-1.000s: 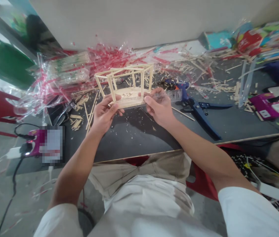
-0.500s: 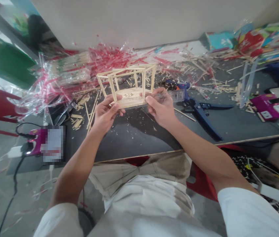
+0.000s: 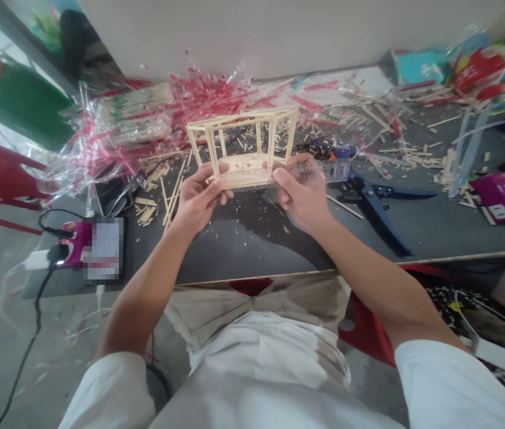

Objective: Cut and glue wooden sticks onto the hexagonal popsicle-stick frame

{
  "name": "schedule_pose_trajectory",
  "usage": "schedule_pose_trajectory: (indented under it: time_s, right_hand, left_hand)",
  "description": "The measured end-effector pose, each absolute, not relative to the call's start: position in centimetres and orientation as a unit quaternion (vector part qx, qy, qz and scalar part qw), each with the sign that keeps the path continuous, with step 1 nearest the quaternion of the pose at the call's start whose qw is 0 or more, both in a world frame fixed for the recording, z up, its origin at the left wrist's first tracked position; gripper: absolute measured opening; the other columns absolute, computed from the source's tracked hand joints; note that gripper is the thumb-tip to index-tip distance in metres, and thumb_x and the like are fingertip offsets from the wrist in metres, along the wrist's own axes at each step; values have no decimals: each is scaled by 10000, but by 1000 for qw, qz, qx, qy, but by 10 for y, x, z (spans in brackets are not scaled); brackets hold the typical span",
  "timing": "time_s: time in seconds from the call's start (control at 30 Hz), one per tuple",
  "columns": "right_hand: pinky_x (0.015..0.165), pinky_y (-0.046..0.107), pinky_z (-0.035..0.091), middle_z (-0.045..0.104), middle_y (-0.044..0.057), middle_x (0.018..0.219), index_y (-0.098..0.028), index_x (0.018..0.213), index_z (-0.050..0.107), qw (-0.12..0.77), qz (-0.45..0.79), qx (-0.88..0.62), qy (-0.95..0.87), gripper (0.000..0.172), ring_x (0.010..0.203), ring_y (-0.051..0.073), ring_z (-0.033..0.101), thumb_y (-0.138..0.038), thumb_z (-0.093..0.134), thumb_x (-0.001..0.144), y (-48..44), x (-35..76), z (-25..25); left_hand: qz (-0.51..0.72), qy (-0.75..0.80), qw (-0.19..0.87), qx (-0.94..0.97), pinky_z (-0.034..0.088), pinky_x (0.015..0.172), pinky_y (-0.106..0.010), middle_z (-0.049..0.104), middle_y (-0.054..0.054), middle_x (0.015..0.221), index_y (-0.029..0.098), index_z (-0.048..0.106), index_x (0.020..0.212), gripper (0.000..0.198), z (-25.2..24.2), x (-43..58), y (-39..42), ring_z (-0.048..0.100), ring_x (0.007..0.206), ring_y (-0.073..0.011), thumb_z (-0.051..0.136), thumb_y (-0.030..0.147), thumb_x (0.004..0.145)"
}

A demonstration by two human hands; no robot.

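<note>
A small open frame of thin wooden sticks (image 3: 247, 177), with a flat stick base and upright posts joined by top rails, is held up over the dark table. My left hand (image 3: 199, 199) is closed on its left end, thumb in front at the base. At the right end, my right hand (image 3: 302, 193) pinches the base between thumb and fingers. A clear plastic strip, perhaps a ruler (image 3: 337, 170), sticks out past my right hand; whether the fingers grip it too I cannot tell. Blue-handled cutters (image 3: 381, 217) lie to the right of that hand.
Loose sticks (image 3: 146, 210) and offcuts litter the table (image 3: 252, 250). Behind them lie red-and-clear plastic wrappers (image 3: 211, 95). A phone (image 3: 104, 247) rests by a purple power strip (image 3: 73, 244) at left; another purple strip (image 3: 500, 196) is at right. A blue glue gun (image 3: 330, 149) lies beyond the cutters.
The whole scene has shifted slightly to the right in view. The stick frame has tilted a little, showing its front more squarely. Both hands keep the same hold.
</note>
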State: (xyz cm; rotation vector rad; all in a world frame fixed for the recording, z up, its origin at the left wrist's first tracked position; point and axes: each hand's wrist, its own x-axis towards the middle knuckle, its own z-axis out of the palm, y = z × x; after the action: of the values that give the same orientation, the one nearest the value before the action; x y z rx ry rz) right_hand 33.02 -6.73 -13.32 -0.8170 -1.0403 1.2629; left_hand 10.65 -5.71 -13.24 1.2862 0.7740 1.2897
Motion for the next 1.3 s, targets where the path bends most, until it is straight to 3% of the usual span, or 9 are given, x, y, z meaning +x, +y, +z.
schedule_pose_trajectory:
  time_s: [0.53,0.9,1.3]
  right_hand:
    - [328,205,288,763,-36,963,-292,886,459,607,547,-358,-452,538,407,26,412,-539,912,733,-66,335,-137]
    - [317,183,286,766,-60,933,-276,869,444,612,563,-352,-430,553,400,14,400,-499,926,711,-66,333,-135]
    - [315,191,276,760,-62,896,-276,872,454,603,563,-357,-438,566,403,21,399,-539,925,701,-63,333,-138]
  left_hand:
    - [544,318,549,549,567,557,-187,731,-68,1078,219,782,1076,344,-132,108,-59,710,706,-97,864,446,831]
    - [546,325,536,556,591,574,-194,689,-90,1283,227,788,1077,359,-133,109,-60,704,703,-83,864,469,824]
    - [551,323,539,550,588,571,-201,670,-96,1316,225,784,1078,370,-135,108,-59,707,704,-79,870,475,820]
